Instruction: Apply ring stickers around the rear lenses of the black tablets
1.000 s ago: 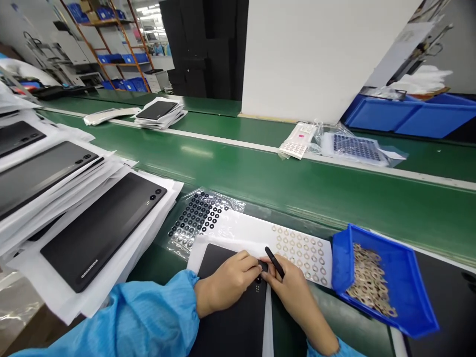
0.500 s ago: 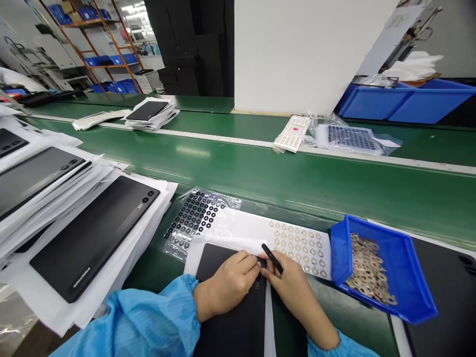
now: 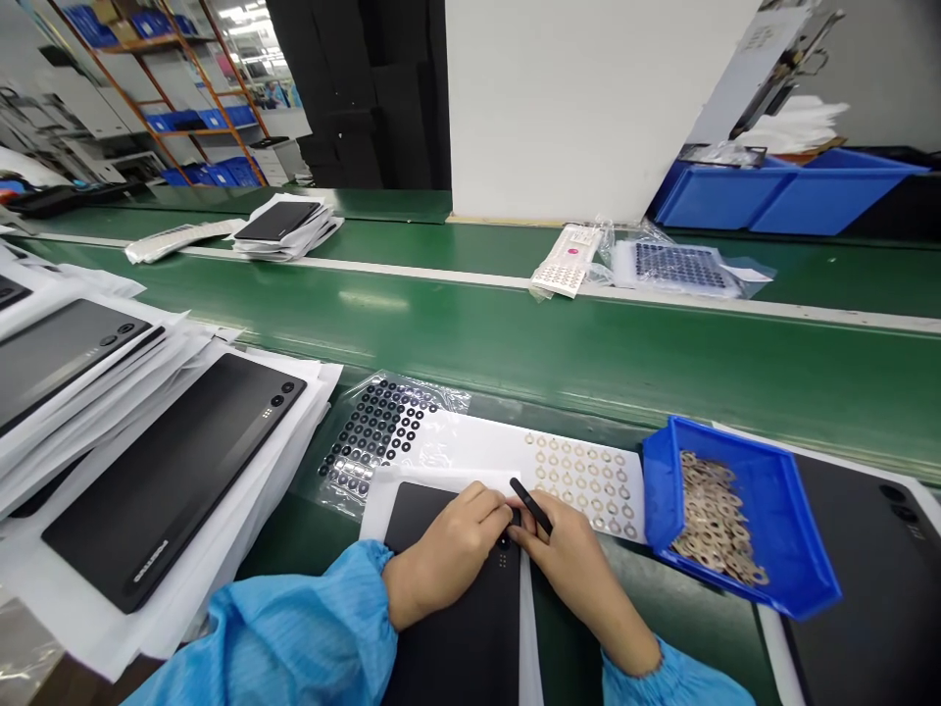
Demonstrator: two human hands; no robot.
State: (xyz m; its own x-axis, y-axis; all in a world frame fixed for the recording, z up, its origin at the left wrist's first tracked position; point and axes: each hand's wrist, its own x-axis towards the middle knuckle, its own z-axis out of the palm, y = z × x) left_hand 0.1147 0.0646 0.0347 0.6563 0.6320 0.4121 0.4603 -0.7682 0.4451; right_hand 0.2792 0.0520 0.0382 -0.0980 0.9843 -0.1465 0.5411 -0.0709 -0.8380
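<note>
A dark grey tablet back cover [image 3: 456, 628] lies on a white sheet right in front of me. My left hand [image 3: 448, 554] rests on its upper part, fingertips pressed at its top right corner by the camera holes. My right hand [image 3: 569, 569] meets it at that corner and holds black tweezers [image 3: 530, 505], tips pointing up and left. Just beyond lie a white sheet of gold rings [image 3: 584, 476] and a clear sheet of black rings [image 3: 374, 431].
A blue bin [image 3: 790, 549] of loose gold rings sits at my right, next to another dark cover [image 3: 874, 588]. Stacks of covers on white sheets [image 3: 169, 471] fill the left. A green conveyor belt [image 3: 559, 353] runs across behind; blue crates [image 3: 779, 201] stand beyond it.
Both hands stay pressed at the cover's top corner, with only small finger shifts. The view has drifted slightly, so everything sits a little further left and higher.
</note>
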